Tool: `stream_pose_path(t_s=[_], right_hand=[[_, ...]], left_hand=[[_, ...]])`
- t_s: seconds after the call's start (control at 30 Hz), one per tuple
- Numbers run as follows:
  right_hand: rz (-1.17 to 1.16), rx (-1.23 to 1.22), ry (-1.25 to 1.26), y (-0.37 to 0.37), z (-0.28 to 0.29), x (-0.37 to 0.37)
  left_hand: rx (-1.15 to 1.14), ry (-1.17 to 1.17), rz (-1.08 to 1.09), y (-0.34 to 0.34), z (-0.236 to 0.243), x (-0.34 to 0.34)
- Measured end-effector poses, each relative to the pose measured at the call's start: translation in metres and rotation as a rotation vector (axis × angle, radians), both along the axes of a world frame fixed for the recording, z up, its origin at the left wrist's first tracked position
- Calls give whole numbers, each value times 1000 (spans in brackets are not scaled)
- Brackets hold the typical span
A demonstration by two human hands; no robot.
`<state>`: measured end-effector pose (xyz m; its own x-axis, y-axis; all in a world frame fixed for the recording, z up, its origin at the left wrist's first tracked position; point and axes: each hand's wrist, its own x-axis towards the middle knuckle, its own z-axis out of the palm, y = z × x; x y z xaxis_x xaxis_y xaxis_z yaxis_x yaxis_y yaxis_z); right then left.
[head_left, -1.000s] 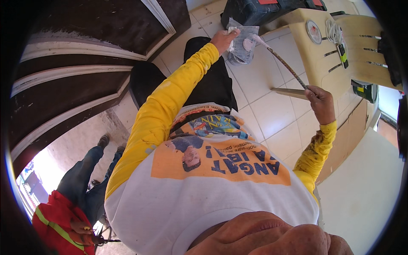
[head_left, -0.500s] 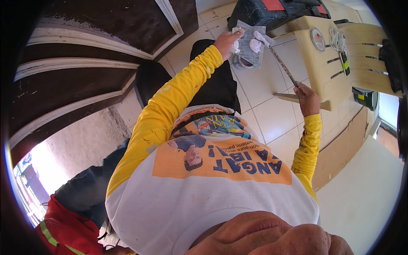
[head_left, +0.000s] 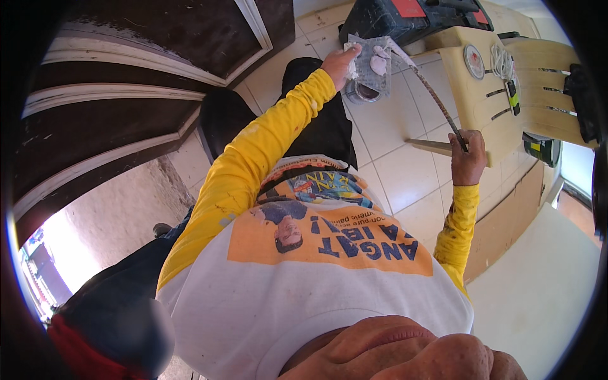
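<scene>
My left hand (head_left: 341, 66), in a yellow sleeve, is closed on the near edge of a clear flat plastic sheet (head_left: 382, 80). White paste smears the edge beside my thumb, and a pale lump of paste (head_left: 378, 64) lies on the sheet. My right hand (head_left: 468, 158) is wrapped round the lower end of a long thin spattered stick (head_left: 433, 96). The far end of the stick is coated white and reaches the right side of the sheet. A round metal container (head_left: 367, 93) stands on the floor, partly under the sheet.
A dark toolbox (head_left: 380, 25) stands beyond the sheet. At the right, a beige plastic chair (head_left: 456, 76) carries a round lid, a coiled cable and a phone-like device. A dark panelled door (head_left: 145, 69) is at the left; another person (head_left: 120, 335) is at the lower left.
My right hand has moved slightly right and nearer me, turning the stick so its coated end rises at the sheet's edge. The other person has shifted at the lower left.
</scene>
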<state>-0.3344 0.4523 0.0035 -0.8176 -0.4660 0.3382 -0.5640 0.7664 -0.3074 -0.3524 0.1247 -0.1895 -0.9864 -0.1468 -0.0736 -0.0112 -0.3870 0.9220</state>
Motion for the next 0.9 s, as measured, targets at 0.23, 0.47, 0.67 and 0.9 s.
stream_pose_path(t_s=[0.23,0.47,0.67,0.9], right_hand=[[-140,-105,-343,11,5,12],[-184,493,-570,-22,-106,-28],[147,384,-170,-119,-161,-54],[584,-1190,-1128,-197,-125,19]], left_hand=[[-607,323,173,-30,-33,22],[533,-41,204,-60,2,74],[193,-51,318,-70,2,114],[-358,95,243,-51,4,138]])
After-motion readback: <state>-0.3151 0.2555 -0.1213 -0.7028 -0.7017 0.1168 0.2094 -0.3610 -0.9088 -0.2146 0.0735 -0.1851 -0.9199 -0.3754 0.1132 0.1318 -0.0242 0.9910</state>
